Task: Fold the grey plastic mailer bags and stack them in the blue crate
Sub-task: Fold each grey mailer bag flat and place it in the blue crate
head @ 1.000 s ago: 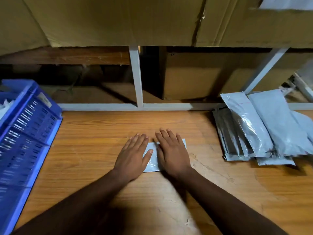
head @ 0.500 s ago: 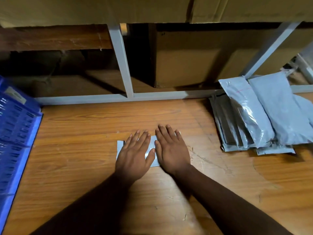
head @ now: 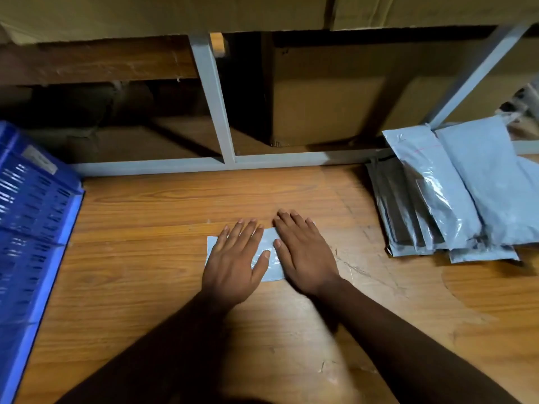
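A folded grey mailer bag (head: 269,258) is pressed flat mid-bench under the left hand (head: 233,262) and right hand (head: 304,255), fingers straight. Unfolded mailer bags (head: 455,191) are piled at the bench's right edge; the blue crate (head: 32,228) is set at its left edge.

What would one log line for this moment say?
hands: left, right flat on folded mailer | blue crate: left | unfolded pile: right

Nothing legible anywhere. Pale label (head: 39,159) on the blue crate (head: 35,217) wall, at nine o'clock: too blurred to read. Faint red line (head: 426,149) across the top grey mailer bag (head: 431,182), at two o'clock: a mark only, no letters or numbers made out.
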